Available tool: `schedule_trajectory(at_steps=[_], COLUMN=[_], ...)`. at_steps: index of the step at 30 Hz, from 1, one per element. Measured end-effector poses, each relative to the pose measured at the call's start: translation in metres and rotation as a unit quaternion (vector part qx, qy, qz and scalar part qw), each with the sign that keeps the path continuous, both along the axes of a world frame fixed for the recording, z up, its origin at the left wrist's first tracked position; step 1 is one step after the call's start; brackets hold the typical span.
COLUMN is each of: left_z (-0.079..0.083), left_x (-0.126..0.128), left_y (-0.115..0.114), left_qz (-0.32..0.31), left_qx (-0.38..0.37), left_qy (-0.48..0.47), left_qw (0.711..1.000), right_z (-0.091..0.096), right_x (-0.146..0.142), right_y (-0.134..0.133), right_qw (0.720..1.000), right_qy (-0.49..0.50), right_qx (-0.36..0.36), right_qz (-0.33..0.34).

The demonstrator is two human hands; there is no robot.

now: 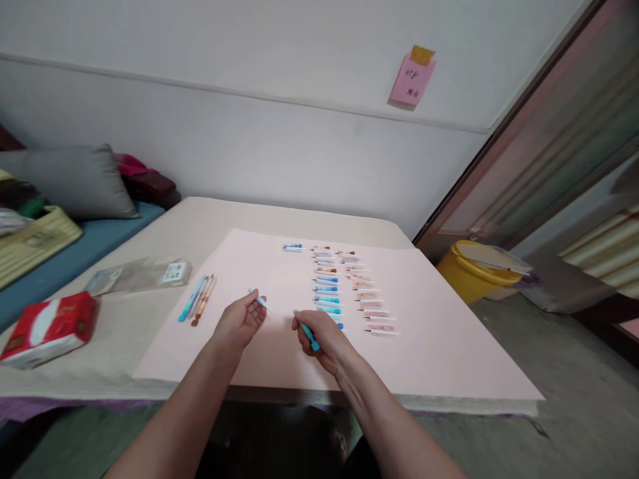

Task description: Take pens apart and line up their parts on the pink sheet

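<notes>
My left hand pinches a slim white pen-like stick between thumb and fingers, its thin end pointing right. My right hand is closed around a teal pen with a blocky end, tilted toward me. The two held pieces are apart, above a pale pink sheet. Just past my right hand lies a column of blue, teal and brown pens, each with a white stick alongside. Farther right runs a column of mostly pink pens. My right hand partly hides the nearest blue pen.
Left of my hands lies a small group of blue and orange pens. Beyond it are a clear plastic bag and a red tissue pack. A white wall stands behind the table; a yellow bin is at the right.
</notes>
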State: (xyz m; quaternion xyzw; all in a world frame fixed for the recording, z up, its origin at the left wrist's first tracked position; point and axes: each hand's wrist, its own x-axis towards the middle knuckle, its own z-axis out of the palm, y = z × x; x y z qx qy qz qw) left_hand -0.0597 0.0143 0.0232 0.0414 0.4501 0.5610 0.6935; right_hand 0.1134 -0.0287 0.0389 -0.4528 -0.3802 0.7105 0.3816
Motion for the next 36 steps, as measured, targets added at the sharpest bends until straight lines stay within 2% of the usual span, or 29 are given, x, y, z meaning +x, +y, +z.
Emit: schedule_trajectory(at_steps=[6, 9, 13, 16, 19, 25, 31, 36], left_z=[-0.001, -0.001, -0.002, -0.002, -0.004, -0.008, -0.006, -0.004], left_x=[0.02, 0.026, 0.025, 0.016, 0.005, 0.001, 0.016, 0.028], left_y=[-0.013, -0.017, -0.014, -0.007, -0.001, 0.001, -0.01, -0.021], left_qz=[-0.081, -0.101, -0.062, -0.017, 0.002, 0.013, -0.09, -0.126], left_qx=[0.03, 0.035, 0.011, -0.007, -0.025, -0.037, 0.01, 0.01], left_qy=[0.003, 0.017, 0.021, 0.009, -0.013, -0.032, -0.049, -0.001], left_qw=[0.996, 0.994, 0.998, 1.0, 1.0, 0.999, 0.995, 0.992], right_z=[-0.01, -0.011, -0.01, -0.007, 0.0, 0.007, 0.004, 0.0], right_x=[-0.014, -0.019, -0.019, -0.014, -0.007, 0.004, 0.004, 0.004], right_y=[-0.001, -0.002, -0.001, 0.0, -0.002, -0.004, 0.001, 0.006], right_qw=[1.0, 1.0, 0.998, 0.995, 0.993, 0.997, 1.0, 0.999], right_qy=[0.0, 0.006, -0.01, 0.009, 0.032, 0.045, -0.004, -0.036], right_qx=[-0.014, -0.017, -0.059, -0.094, -0.109, -0.063, 0.006, 0.016], right_qz=[0.005, -0.014, -0.036, -0.03, -0.013, 0.007, -0.024, -0.017])
